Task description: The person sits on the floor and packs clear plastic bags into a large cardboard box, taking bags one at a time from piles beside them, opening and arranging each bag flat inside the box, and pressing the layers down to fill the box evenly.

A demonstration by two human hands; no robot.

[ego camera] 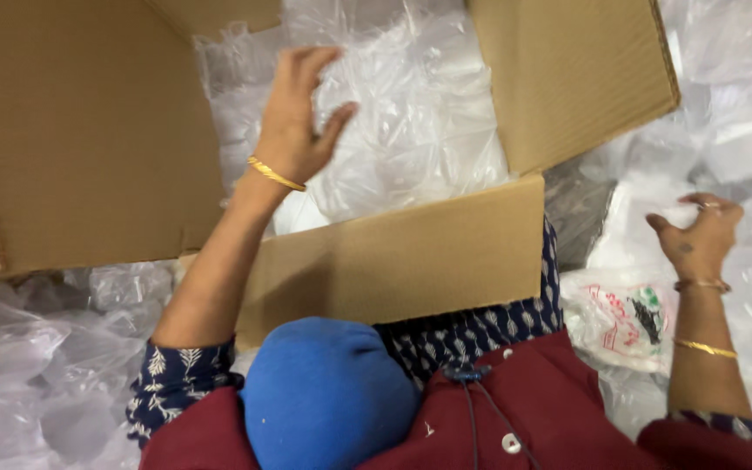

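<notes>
While my left hand [293, 117] hangs open over the clear bags [411, 113] in the box [411, 261], my right hand [698, 239] pinches a bag [646, 218] from the loose pile outside it

These bags look thin, light, limp and slippery, so I judge a gathered fold gives the surest hold; my right fingers are closed on crumpled film beside a printed bag [624, 318], my left fingers spread, gripping nothing

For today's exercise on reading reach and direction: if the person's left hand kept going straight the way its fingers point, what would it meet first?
The left hand points into the open cardboard box, so it would probably first meet the clear plastic bags piled inside; depth is unclear.
</notes>
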